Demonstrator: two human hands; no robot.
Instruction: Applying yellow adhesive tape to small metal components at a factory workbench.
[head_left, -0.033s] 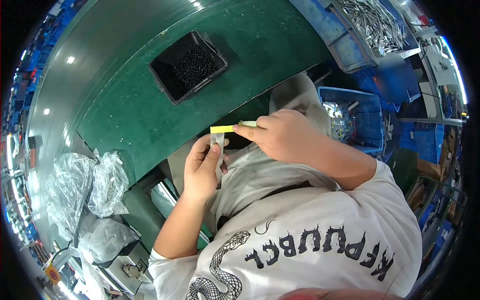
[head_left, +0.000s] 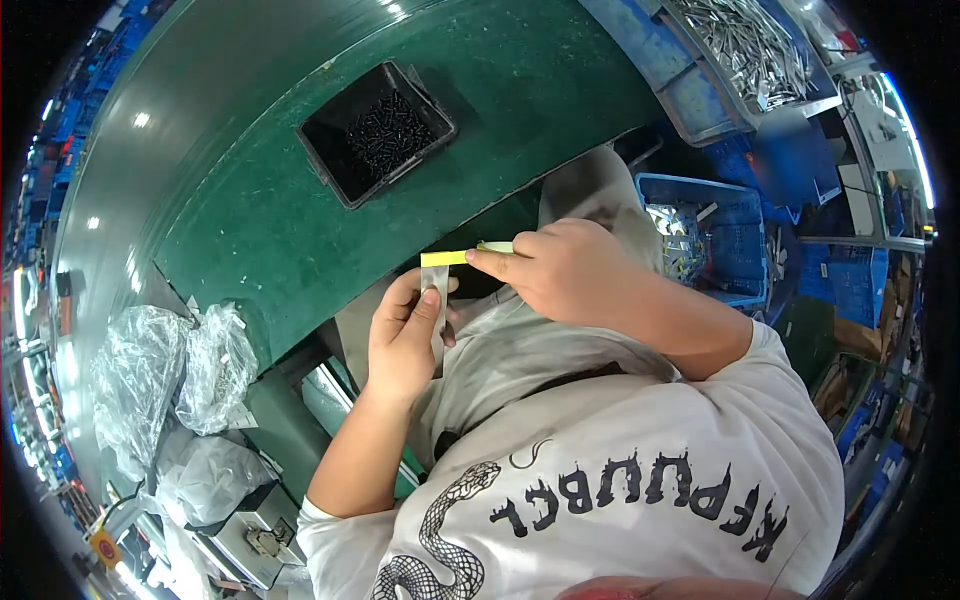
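My left hand (head_left: 402, 335) is closed round a flat, silver-grey metal strip (head_left: 439, 281), its thumb pressed on the face. The strip stands nearly upright in the picture, above my lap. Across its top end lies a band of yellow tape (head_left: 443, 258), running right to my right hand (head_left: 572, 272). That hand's index finger rests on the tape, and its fingers are closed on what looks like a pale yellow tape roll (head_left: 495, 247), mostly hidden by them. The lower end of the strip is partly covered by my left fingers.
A black bin (head_left: 325, 165) of small black cylindrical parts stands on the green table (head_left: 250, 240). Clear plastic bags (head_left: 140, 375) lie at the left. To the right are a blue crate (head_left: 745, 210) with metal pieces and, farther back, a blue bin (head_left: 690, 100) beside many shiny metal parts.
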